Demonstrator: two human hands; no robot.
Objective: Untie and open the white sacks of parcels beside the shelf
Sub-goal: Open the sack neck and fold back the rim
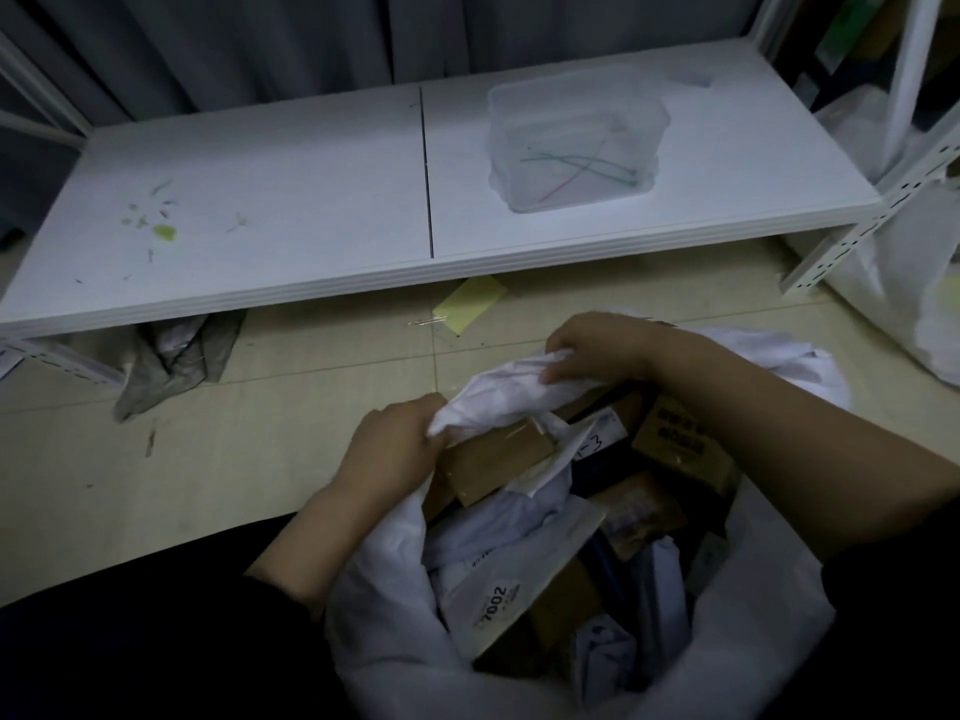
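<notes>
Our left hand (395, 449) clutches the far rim of the white sack (384, 646), its fingertips buried in the bunched cloth so we cannot see them. Our right hand (597, 350) pinches the same rim a little farther along, fingers curled over the fold and thumb hidden beneath. The sack stands on the floor (208, 433) right in front of us, just before the low white shelf (260, 226), its mouth open and its lower part cut off by the frame's edge. Inside we make out brown cardboard boxes (498, 459) and white mailers (519, 584) packed at angles; one label reads 7002, while the other print is too blurred and dim to read. On the shelf board sits a clear plastic tub (571, 137) with thin coloured strips in it, their kind unclear. A yellow sheet (470, 304) lies half under the shelf edge, a crumpled grey bag (176, 361) pokes out below it, and a second white sack (924, 283) is partly cut off at right.
</notes>
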